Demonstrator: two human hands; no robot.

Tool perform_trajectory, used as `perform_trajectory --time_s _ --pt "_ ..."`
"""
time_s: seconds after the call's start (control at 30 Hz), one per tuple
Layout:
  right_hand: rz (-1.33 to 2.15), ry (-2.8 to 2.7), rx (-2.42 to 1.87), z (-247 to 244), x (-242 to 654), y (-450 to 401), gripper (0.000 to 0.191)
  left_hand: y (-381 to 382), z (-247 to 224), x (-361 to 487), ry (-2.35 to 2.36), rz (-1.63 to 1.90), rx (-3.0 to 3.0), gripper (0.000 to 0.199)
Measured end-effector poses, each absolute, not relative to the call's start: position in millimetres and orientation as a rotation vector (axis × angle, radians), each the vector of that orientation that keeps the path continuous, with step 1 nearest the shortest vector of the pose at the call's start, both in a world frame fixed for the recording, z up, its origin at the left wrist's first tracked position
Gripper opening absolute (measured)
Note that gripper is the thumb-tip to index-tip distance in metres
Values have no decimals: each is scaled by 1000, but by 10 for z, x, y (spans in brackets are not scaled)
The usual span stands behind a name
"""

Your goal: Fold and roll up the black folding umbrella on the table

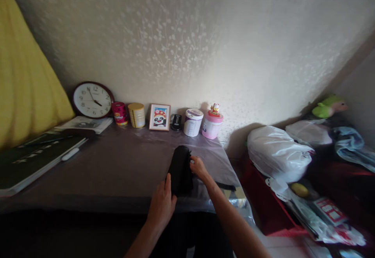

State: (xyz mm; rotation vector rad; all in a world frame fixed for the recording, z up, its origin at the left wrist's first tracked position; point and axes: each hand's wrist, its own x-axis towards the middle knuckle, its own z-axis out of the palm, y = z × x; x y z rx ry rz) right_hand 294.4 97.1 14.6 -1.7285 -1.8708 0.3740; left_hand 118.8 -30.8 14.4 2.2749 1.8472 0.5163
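A black bundle, seemingly folded fabric (179,170), rests on the grey covered table near its front edge. My left hand (163,201) grips its lower left side, thumb and fingers at the edge. On the upper right side, my right hand (198,166) pinches the bundle's edge with closed fingers. A dark strap (225,186) lies on the table to the right, beyond my right forearm.
Along the wall stand a clock (93,100), a red can (119,113), a yellow-lidded can (136,115), a framed panda picture (159,117) and two tubs. A green book (38,156) lies left. White bags (278,152) sit right of the table (117,164).
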Motion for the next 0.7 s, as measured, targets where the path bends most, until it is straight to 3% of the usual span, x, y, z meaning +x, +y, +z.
perform_trajectory --time_s 0.4,0.7 --pt "197 -1875 -1782 203 2805 820 25 -328 225 1210 1875 476 2248 61" --pt "184 -1800 -1725 -115 2464 853 33 -361 307 1361 1978 358 2348 61"
